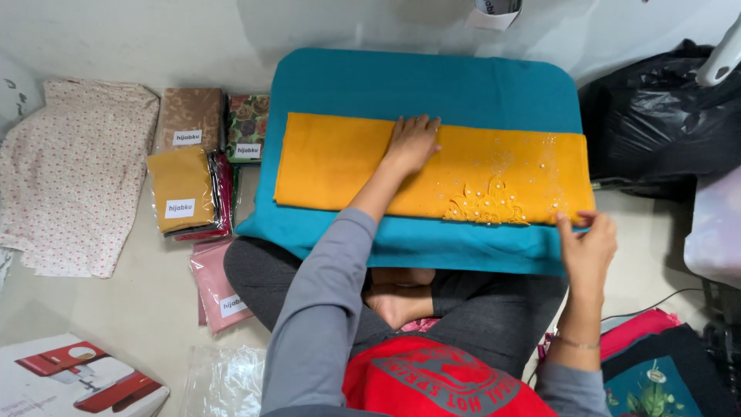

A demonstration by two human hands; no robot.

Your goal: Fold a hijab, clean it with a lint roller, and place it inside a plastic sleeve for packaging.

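Cloth (347, 162), folded and orange, lies lengthwise left to right across the teal board (432, 81), along its near half. Left hand (413, 143) presses flat and open near the cloth's middle; right hand (587, 247) pinches its beaded corner at the board's near right edge.

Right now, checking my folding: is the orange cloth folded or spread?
Folded: the orange cloth lies as a neat long band on the teal board.
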